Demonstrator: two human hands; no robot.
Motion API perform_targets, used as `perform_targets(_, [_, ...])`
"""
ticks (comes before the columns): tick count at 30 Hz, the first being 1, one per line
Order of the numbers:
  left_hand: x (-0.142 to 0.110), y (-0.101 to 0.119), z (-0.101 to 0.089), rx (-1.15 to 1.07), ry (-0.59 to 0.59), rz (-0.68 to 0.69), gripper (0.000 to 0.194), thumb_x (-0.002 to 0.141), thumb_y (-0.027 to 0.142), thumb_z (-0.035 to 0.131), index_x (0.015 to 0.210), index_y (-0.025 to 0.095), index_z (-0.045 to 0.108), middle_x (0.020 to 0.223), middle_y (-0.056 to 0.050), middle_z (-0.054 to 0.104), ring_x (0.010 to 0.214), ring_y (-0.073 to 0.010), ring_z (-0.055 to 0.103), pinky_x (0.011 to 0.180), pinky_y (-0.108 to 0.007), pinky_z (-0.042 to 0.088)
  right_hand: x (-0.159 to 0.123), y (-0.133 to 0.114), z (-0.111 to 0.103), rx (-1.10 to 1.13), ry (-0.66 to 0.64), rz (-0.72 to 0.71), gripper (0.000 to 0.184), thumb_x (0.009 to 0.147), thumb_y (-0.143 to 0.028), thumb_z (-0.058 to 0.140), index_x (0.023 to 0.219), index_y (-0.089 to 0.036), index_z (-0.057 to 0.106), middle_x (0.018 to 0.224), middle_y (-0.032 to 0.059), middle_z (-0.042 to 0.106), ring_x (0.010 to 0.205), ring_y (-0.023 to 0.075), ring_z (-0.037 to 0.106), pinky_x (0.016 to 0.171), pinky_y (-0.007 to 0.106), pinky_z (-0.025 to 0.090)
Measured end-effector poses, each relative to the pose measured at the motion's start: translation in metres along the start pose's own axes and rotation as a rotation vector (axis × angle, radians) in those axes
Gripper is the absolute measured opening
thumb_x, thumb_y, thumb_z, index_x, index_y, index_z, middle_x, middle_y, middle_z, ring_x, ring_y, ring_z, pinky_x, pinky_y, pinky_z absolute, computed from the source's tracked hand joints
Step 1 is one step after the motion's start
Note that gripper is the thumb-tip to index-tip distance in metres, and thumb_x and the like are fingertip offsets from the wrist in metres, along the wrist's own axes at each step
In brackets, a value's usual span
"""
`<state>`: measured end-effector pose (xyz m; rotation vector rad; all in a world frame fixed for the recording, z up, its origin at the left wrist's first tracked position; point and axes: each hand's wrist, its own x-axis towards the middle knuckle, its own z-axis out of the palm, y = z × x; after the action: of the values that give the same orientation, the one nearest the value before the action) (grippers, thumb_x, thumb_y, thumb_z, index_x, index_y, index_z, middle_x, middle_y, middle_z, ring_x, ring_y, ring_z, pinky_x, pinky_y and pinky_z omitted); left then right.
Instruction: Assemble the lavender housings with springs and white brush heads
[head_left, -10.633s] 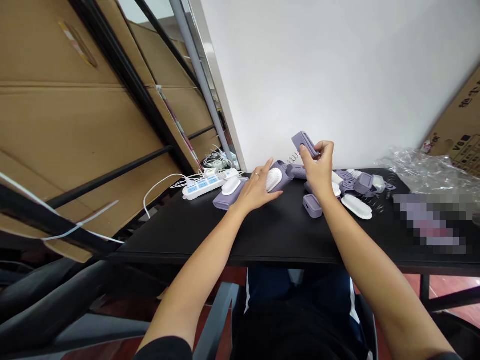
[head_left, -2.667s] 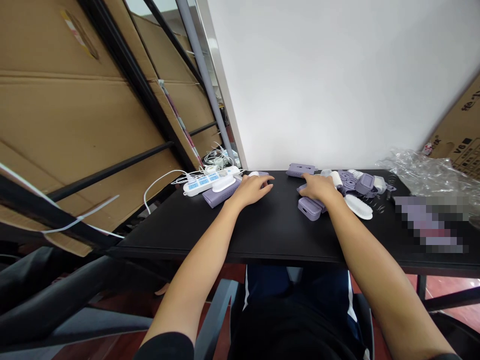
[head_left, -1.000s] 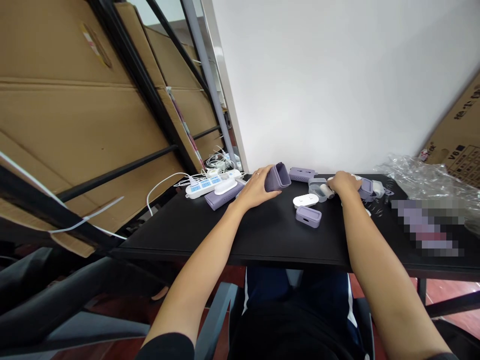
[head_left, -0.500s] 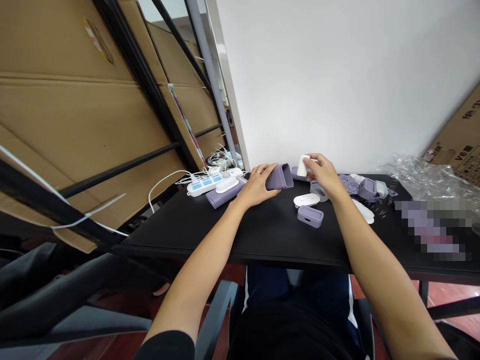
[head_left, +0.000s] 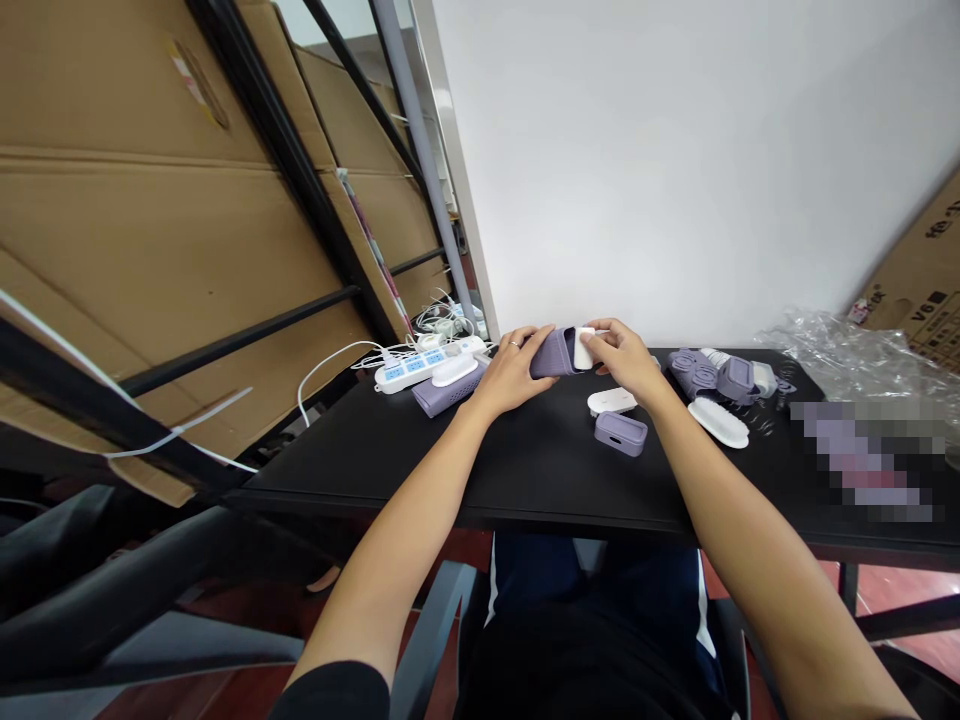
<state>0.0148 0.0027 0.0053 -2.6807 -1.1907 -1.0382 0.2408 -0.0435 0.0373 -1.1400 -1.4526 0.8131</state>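
black table (head_left: 525,460) — white piece (head_left: 581,352) at the mouth of a purple case (head_left: 550,355)

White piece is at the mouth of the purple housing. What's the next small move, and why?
Probably ease the white piece straight into the open end of the purple housing: the right hand pinches it at that mouth, while the left hand grips the housing. Whether it is partly inside is hard to tell.
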Motion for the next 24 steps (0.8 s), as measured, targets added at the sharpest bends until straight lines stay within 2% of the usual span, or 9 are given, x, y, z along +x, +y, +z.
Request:
perform_targets(14, [0.000, -0.001, 0.002, 0.056, 0.024, 0.025, 0.085, 0.084, 0.031, 0.077, 0.160, 0.032, 0.041, 0.146, -0.010, 0.048, 0.136, -0.0335, 0.044, 0.120, -0.051, 0.040, 0.004, 0.007, 0.003, -0.104, -0.019, -0.041, 0.039, 0.091, -0.042, 0.067, 0.121, -0.018, 0.071, 0.092, 0.0034, 0.068, 0.076, 0.0152, 0.062, 0.060, 0.025, 0.053])
perform_targets(19, [0.000, -0.003, 0.004, 0.064, 0.034, 0.029, 0.084, 0.084, 0.030, 0.077, 0.160, 0.032, 0.042, 0.146, -0.011, 0.048, 0.136, -0.0344, 0.044, 0.120, -0.053, 0.040, 0.006, 0.012, 0.001, -0.153, -0.030, -0.084, 0.044, 0.091, -0.044, 0.066, 0.126, -0.017, 0.072, 0.098, 0.0063, 0.072, 0.083, 0.0173, 0.065, 0.064, 0.028, 0.055])
perform_targets(24, [0.000, -0.003, 0.004, 0.069, 0.031, 0.023, 0.084, 0.084, 0.031, 0.077, 0.160, 0.032, 0.041, 0.146, -0.011, 0.048, 0.138, -0.0350, 0.043, 0.119, -0.052, 0.041, 0.006, 0.015, 0.003, -0.133, -0.057, -0.058, 0.045, 0.093, -0.042, 0.064, 0.131, -0.019, 0.070, 0.109, 0.0079, 0.072, 0.086, 0.0181, 0.066, 0.060, 0.026, 0.058])
